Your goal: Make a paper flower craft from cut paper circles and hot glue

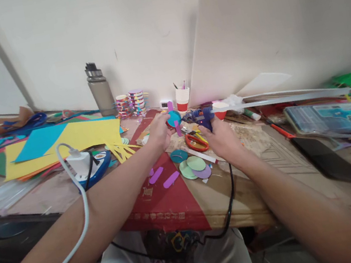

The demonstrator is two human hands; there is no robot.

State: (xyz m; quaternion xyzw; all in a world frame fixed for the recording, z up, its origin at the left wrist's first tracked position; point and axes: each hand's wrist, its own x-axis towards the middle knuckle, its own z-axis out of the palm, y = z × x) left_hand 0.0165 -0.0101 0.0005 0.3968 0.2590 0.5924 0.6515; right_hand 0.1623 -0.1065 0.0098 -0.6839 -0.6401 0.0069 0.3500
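Observation:
My left hand (161, 130) pinches a blue paper disc (174, 119) that has purple strips sticking out above and below it. In my right hand (222, 137) is a blue hot glue gun (203, 117), its nozzle pointing left, close to the disc; I cannot tell whether they touch. A long clear glue stick (259, 103) juts out of the gun's back toward the right. Below my hands lie green paper circles (196, 163), a lilac circle (202, 172), a teal disc (178, 156) and loose purple paper strips (171, 179). Red-handled scissors (197, 141) rest between my hands.
Coloured paper sheets (84, 136), a power strip (98, 167) and clear glue sticks (6, 193) lie on the left. A bottle (100, 90), decorated stacks (137, 102) and a paper cup (183, 98) stand behind. A phone (330, 161) and plastic case (336, 116) are right; the gun's black cord (231, 203) hangs over the edge.

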